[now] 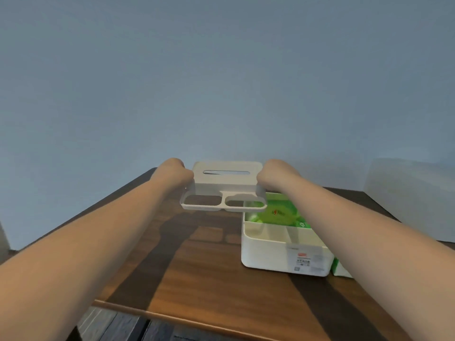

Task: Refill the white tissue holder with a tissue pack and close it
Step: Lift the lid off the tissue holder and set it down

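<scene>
The white lid of the tissue holder (225, 184), with a slot on top and two openings at its near edge, hangs in the air above the table. My left hand (172, 172) grips its left end and my right hand (277, 174) grips its right end. The white holder base (283, 254) stands on the table to the lower right of the lid, open on top. A green tissue pack (283, 212) lies inside its rear compartment, partly hidden by my right forearm.
The brown wooden table (197, 279) has its near edge at the bottom and a wall close behind it. Another green pack (341, 268) peeks out right of the base. A white object (408, 198) stands at the far right.
</scene>
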